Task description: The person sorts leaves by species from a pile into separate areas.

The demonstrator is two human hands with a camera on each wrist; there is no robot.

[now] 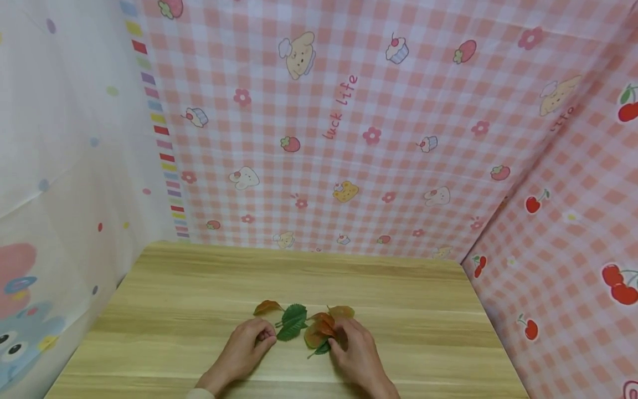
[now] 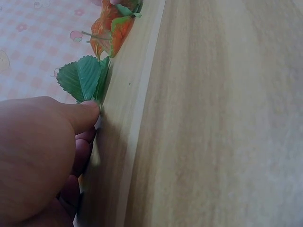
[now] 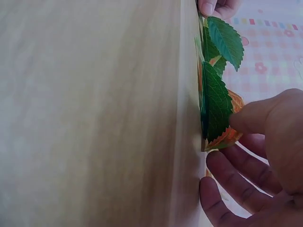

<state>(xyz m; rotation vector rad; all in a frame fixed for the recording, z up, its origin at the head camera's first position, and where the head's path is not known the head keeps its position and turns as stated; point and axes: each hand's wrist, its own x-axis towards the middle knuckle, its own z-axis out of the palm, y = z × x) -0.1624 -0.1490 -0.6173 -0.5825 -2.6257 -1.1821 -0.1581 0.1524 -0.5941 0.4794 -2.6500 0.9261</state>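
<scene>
My left hand (image 1: 243, 344) pinches a green serrated leaf (image 1: 293, 320) by its stem end, thumb tip at the leaf's base in the left wrist view. This leaf stands up from the table, with another green one overlapping it. To the right, my right hand (image 1: 356, 352) pinches at a cluster of orange-red leaves (image 1: 319, 330), its thumb at the edge of a green leaf (image 3: 217, 101) in front of them. The other right fingers spread loosely below, near the tabletop. An orange leaf (image 1: 267, 307) lies beyond the left hand, and a yellow-orange leaf (image 1: 341, 311) beyond the right.
Both forearms reach in over a light wood-grain table (image 1: 199, 288). A pink checked cloth (image 1: 319, 166) hangs behind it, a cherry-print cloth (image 1: 563, 266) at the right and a pale cloth (image 1: 75, 183) at the left.
</scene>
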